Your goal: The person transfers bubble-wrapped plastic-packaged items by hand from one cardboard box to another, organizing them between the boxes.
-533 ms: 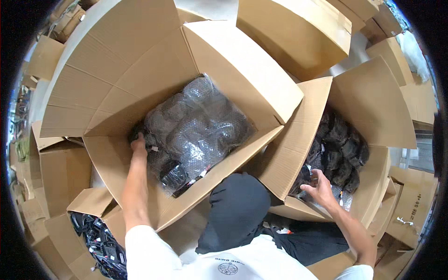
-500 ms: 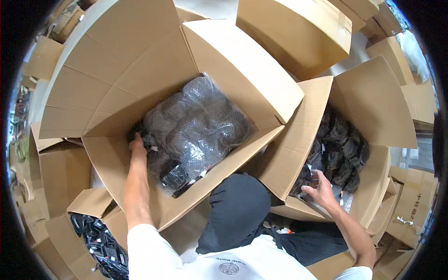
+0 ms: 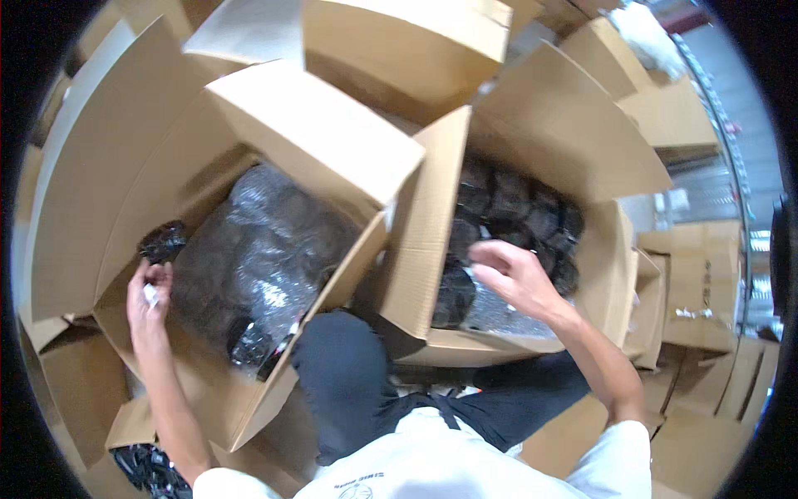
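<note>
My left hand (image 3: 150,303) grips a small black bundle in clear plastic (image 3: 163,242) at the left side of a large open carton (image 3: 170,349). A white tag (image 3: 150,294) shows against its fingers. Beside it, bubble wrap (image 3: 274,287) covers dark rounded goods in that carton, and a black plastic-wrapped piece (image 3: 251,343) lies at its near corner. Over a second open carton (image 3: 507,348) on the right, my right hand (image 3: 519,276) hovers, fingers loosely curled and apart, nothing visible in them. Several dark rounded bundles (image 3: 509,198) lie beneath it, with bubble wrap (image 3: 507,312) nearer me.
Raised flaps, such as the one between the two cartons (image 3: 428,224), stand around the openings. Another closed carton (image 3: 407,50) is behind. A small box of black plastic-wrapped items (image 3: 150,470) sits at lower left. More cartons (image 3: 702,283) are stacked at right.
The view has shifted right. My left hand has lifted the black bundle from beside the bubble wrap toward the carton's left wall. My right hand has risen from the near-left corner over the dark bundles.
</note>
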Tool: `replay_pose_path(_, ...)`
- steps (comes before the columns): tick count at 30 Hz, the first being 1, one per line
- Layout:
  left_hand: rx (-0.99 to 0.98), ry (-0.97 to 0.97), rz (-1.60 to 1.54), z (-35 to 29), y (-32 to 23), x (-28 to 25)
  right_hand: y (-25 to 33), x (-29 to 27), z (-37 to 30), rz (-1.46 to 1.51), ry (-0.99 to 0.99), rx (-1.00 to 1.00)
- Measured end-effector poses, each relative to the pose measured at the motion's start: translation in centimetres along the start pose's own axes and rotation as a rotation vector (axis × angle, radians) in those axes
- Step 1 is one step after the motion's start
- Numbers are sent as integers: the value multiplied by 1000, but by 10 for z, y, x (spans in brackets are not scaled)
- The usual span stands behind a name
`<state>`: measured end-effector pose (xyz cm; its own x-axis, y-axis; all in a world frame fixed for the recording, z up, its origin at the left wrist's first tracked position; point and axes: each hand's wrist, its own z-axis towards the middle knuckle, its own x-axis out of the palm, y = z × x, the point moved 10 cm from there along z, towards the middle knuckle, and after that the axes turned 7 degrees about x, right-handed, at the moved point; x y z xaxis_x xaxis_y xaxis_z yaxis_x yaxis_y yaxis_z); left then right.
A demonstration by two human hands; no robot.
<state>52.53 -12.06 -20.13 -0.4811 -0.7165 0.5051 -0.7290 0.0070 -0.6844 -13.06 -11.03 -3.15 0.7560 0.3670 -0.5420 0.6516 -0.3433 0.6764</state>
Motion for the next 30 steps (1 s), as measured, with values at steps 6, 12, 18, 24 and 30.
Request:
replay_pose_path(6, 179, 647, 316, -257, 33, 266, 104, 12, -17, 819, 297, -307)
replay_pose_path(12, -168, 1151, 580, -383, 172, 337, 93, -65, -44, 1031, 70, -277)
replay_pose_path(18, 79, 958, 791, -303, 120, 311, -105, -67, -31, 42, -63, 60)
replay_pose_path(24, 127, 479, 830, -146, 63, 181, -236, -6, -33, 404, -15, 439)
replay_pose_path(30, -57, 16, 1599, -28, 74, -60, -232, -12, -22, 71, 89, 546)
